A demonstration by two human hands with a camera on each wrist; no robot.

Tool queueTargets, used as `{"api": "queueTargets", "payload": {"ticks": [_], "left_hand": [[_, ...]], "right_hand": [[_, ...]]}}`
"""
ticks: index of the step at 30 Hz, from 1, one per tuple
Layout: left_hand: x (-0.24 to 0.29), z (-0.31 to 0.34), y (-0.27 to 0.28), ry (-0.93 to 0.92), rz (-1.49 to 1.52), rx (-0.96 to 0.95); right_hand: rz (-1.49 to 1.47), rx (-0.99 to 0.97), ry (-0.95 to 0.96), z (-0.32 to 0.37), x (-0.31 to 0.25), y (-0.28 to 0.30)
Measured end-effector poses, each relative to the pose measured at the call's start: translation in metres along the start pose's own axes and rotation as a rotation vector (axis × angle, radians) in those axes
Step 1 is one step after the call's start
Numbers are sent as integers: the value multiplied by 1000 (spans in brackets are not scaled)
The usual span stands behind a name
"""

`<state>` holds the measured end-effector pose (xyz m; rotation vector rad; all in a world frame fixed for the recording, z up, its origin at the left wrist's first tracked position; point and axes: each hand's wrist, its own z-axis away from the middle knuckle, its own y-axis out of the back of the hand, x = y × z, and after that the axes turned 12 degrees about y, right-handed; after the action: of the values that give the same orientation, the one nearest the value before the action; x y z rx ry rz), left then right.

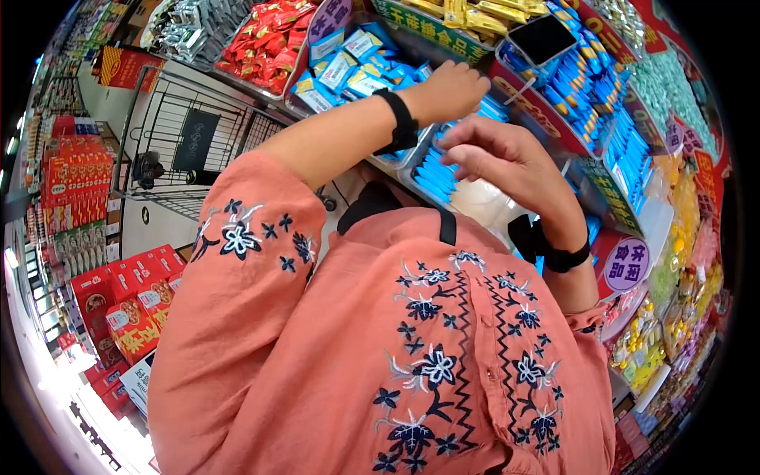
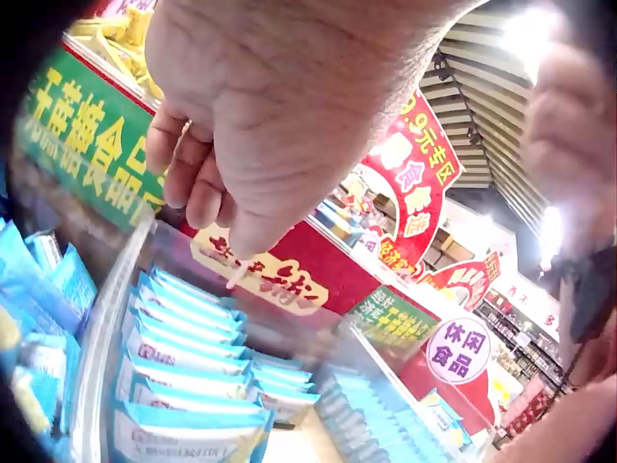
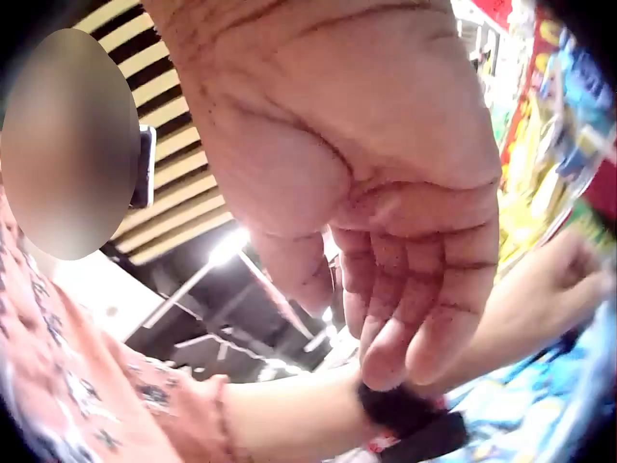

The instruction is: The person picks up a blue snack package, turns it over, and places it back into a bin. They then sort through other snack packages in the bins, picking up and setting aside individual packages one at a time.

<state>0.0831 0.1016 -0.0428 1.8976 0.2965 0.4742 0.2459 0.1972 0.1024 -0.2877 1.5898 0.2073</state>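
Note:
My left hand (image 1: 447, 91) is over the divider between bins of blue packets (image 1: 434, 172), knuckles up. In the left wrist view this hand (image 2: 280, 125) has loosely bent fingers and a ring, with nothing seen in them, above a row of upright blue-and-white packets (image 2: 183, 386). My right hand (image 1: 514, 166) hovers nearer my body, over a pale round shape (image 1: 479, 199). The right wrist view shows its palm (image 3: 366, 164) bare and its fingers relaxed, slightly bent. Both wrists wear black bands.
Bins of red sweets (image 1: 265, 47), silver packets (image 1: 194, 36) and yellow packets (image 1: 475, 16) lie beyond. A dark-screened rectangular device (image 1: 542, 39) sits above blue packets. A wire shopping cart (image 1: 194, 138) stands left, with red boxes (image 1: 131, 305) closer on that side.

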Motion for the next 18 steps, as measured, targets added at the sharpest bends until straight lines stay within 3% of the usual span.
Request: {"api": "queueTargets", "payload": {"ticks": [3,6,9,13,16,18], "left_hand": [[-10,-16,7,54,-35,-11],[-15,-27,12,127,-18,-37],[-19,-36,18,207,-35,-74],[-28,-42,27,259,-66,-111],[-29,-45,26,284,-63,-121],[-29,-50,25,290,-65,-113]], "right_hand": [[18,-150,114,-21,-23,-29],[-234,-194,50,-37,-33,-57],[-153,-201,219,-46,-16,-78],[-274,-216,104,-47,-17,-90],[-244,-292,124,-52,-15,-97],[-269,-378,26,-54,-26,-103]]}}
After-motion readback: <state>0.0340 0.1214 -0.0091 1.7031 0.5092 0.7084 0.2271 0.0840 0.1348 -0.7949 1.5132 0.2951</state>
